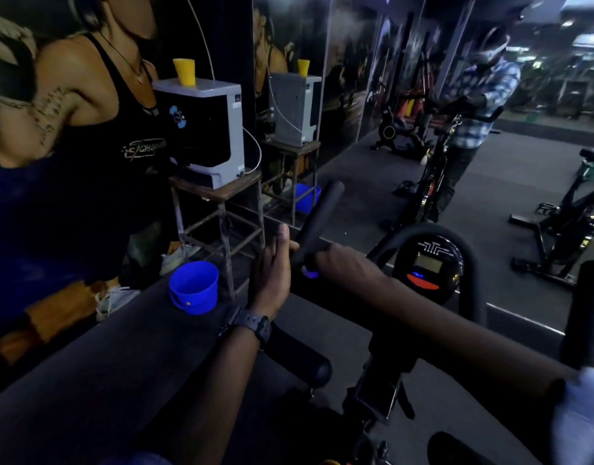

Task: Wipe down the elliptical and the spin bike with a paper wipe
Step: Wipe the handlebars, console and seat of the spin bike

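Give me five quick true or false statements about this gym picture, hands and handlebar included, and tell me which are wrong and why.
1. The right hand grips the upright black handle. True.
2. The left hand is clenched in a fist. False: its fingers are straight, beside the handle.
3. A blue bucket sits on the floor near the metal stand. True.
4. A red cup stands on the water purifier. False: the cup is yellow.
5. The left wrist wears a dark watch. True.
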Motion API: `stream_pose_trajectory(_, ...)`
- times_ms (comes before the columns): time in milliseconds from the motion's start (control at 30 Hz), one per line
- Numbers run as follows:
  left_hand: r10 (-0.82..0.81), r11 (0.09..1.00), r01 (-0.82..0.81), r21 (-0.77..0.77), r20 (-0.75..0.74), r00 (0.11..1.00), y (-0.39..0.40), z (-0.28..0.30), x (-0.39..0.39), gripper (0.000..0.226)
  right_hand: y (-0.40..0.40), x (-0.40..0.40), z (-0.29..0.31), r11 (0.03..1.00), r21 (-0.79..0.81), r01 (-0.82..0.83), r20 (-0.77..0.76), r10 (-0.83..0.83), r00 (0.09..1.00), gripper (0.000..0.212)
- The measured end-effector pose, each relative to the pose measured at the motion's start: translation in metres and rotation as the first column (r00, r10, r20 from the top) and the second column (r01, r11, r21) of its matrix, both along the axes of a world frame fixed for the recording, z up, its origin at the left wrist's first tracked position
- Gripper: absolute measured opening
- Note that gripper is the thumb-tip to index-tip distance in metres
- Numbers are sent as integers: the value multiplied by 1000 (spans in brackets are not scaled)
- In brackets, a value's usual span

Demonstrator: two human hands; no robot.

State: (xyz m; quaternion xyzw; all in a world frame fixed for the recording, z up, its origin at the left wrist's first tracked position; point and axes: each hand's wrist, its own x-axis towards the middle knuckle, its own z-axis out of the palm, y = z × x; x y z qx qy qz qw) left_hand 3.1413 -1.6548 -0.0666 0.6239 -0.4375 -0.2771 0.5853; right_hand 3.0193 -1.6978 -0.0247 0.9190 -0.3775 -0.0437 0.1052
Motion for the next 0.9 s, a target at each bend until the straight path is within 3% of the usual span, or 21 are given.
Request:
stream_pose_trajectory(167,11,1000,-10,-19,29,1000,0,1,2,81,18,-21,19,996,-17,-93,-130,90,987,28)
stream_pose_trajectory(333,-2,998,0,58,48,999,-3,-4,1,67,10,5,22,994,23,-111,-39,112,993,35)
stream_pose_trajectory(467,-1,999,-2,39,68,998,-2,-6,5,76,36,-36,24,945,-78,-316,25,319,947,27)
stream_pose_trajectory(567,-6,1000,5,24,56,998,-5,-8,6,75,56,-73,26,973,35,-230,-118,232,966,20)
stream_pose_trajectory(600,-11,999,9,31,75,997,-4,-7,5,72,60,-76,28,970,14,-241,-66,242,968,13)
stream_pose_trajectory(667,-49,998,43,43,135,990,-3,-5,3,65,65,-73,30,979,-33,-200,1,200,980,23)
stream_pose_trajectory(800,-185,982,160,102,310,933,3,-11,-4,62,62,-66,11,999,-18,-41,90,43,995,20)
stream_pose_trajectory(867,-286,954,200,222,490,823,10,-16,-9,52,67,-89,2,998,16,-61,169,57,984,23)
stream_pose_trajectory(900,-336,939,216,267,587,736,14,-18,-14,57,73,-105,-1,996,47,-71,191,61,980,21)
